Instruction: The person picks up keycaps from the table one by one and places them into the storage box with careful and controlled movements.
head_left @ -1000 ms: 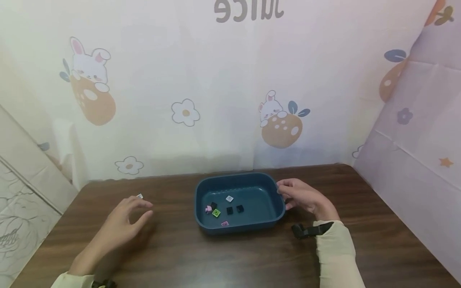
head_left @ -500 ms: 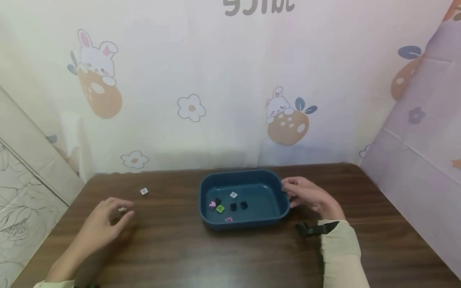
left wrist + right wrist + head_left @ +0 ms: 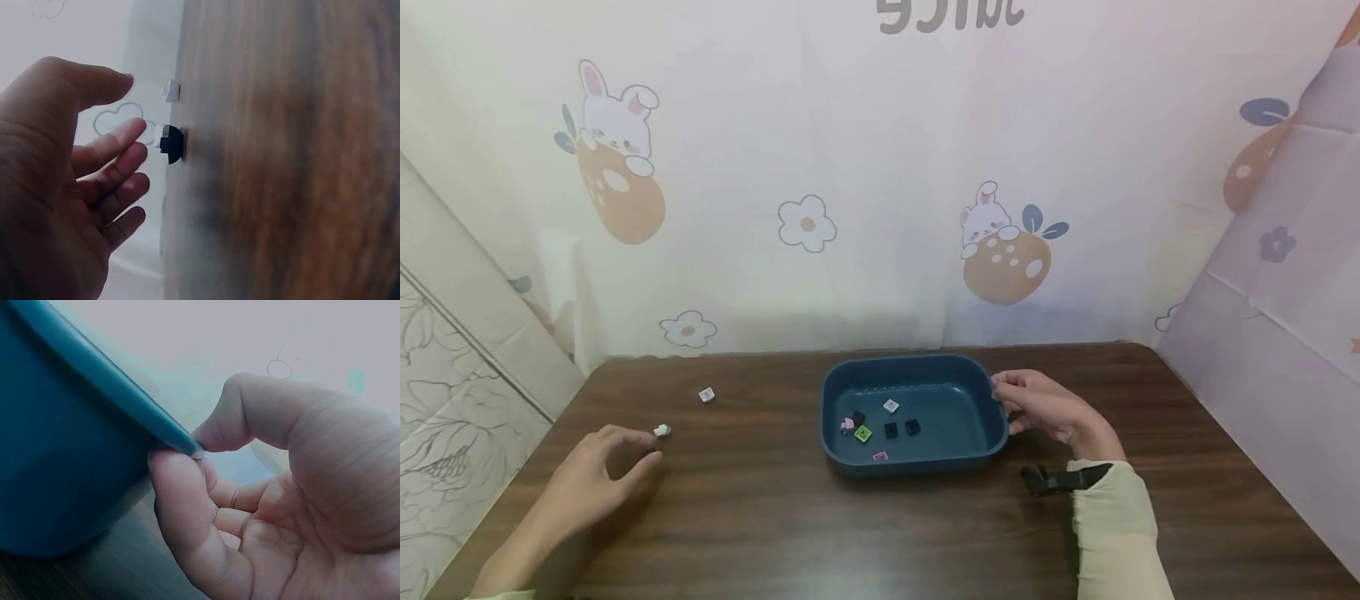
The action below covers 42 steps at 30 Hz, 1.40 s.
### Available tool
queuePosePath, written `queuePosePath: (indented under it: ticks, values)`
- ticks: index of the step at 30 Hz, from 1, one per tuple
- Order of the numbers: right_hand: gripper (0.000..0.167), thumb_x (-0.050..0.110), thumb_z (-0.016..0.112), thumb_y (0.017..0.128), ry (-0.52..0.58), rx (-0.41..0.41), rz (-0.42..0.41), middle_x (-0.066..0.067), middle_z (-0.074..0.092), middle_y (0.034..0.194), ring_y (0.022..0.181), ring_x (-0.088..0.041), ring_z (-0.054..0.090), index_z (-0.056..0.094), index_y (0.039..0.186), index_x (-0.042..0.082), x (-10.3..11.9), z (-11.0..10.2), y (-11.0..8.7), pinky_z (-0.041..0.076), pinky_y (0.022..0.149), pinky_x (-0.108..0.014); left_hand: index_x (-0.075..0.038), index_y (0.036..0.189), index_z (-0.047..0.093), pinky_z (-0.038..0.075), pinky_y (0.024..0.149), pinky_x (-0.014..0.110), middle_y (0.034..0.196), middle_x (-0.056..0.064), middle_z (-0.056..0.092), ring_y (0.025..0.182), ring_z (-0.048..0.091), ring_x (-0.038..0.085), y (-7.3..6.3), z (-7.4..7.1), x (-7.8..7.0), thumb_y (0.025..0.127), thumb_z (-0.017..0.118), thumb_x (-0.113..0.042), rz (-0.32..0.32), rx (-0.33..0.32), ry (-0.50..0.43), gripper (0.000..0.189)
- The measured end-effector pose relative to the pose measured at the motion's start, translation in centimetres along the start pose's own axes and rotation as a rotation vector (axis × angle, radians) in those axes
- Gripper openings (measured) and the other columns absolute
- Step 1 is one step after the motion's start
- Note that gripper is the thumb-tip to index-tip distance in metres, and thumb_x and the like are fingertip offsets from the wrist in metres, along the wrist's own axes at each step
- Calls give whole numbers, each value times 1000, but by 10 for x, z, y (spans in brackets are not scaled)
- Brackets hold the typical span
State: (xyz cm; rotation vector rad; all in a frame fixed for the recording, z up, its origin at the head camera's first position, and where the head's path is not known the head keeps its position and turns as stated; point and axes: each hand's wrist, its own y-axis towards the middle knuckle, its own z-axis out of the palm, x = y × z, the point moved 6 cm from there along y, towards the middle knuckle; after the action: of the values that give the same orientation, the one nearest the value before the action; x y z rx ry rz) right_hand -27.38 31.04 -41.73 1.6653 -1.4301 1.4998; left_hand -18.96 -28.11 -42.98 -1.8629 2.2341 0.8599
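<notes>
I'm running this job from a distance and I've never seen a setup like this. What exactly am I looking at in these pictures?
There is no machine here: you see a person's bare left hand and right hand. The wide picture is taken from the head, looking forward and down; the two close-ups are taken from the wrists, one for each hand.

On the dark wooden table stands a blue tray with small pieces in black, pink, white and green, such as the green piece. Outside it lie a white piece and a white-and-black piece.

The right hand pinches the tray's rim. The left hand is near the white-and-black piece and holds nothing.
</notes>
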Motion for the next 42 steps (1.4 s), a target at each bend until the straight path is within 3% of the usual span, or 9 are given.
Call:
queuePosePath:
  ticks: [9, 17, 22, 26, 30, 42]
  values:
    - [38, 17, 51, 107, 14, 21, -14, -2, 63, 91, 77, -11, 66, 51, 133, -10, 0, 0, 1, 63, 70, -27, -11, 112, 77, 46, 91, 65, 119, 19, 73, 116, 62, 48, -5, 4, 12, 93, 81, -30, -26, 52, 21, 27]
    - [41, 18, 50, 108, 15, 26, -14, -2, 63, 92, 76, -9, 66, 49, 137, -12, 1, -1, -1, 63, 69, -25, -11, 110, 77, 44, 86, 40, 110, 12, 76, 107, 66, 40, -3, 3, 16, 86, 87, -21, 2, 4, 62, 27]
    - [43, 17, 50, 107, 19, 21, -14, -2, 63, 92, 76, -9, 66, 48, 139, -12, 2, 1, -2, 62, 69, -25, -8, 109, 78, 48, 90, 56, 109, 14, 77, 107, 67, 45, -2, 4, 20, 89, 84, -22, -11, 46, 72, 25]
    - [45, 17, 50, 106, 23, 19, -18, -2, 62, 91, 75, -9, 65, 47, 140, -13, 3, 3, -3, 62, 68, -25, -7, 112, 77, 46, 92, 65, 114, 20, 75, 112, 64, 50, -1, 7, 23, 94, 81, -31, -51, 96, 65, 31]
    - [46, 16, 50, 106, 27, 16, -14, -2, 62, 90, 75, -8, 65, 46, 141, -13, 2, 3, -3, 62, 68, -25, -7, 113, 77, 46, 93, 65, 116, 21, 75, 113, 63, 50, 1, 9, 24, 96, 78, -38, -84, 121, 72, 35]
    - [44, 16, 50, 106, 31, 18, -20, -2, 64, 92, 76, -9, 66, 48, 139, -13, 3, 3, -3, 62, 69, -25, -9, 109, 77, 49, 90, 64, 110, 16, 76, 110, 66, 47, 1, 8, 19, 95, 80, -31, -72, 99, 75, 26]
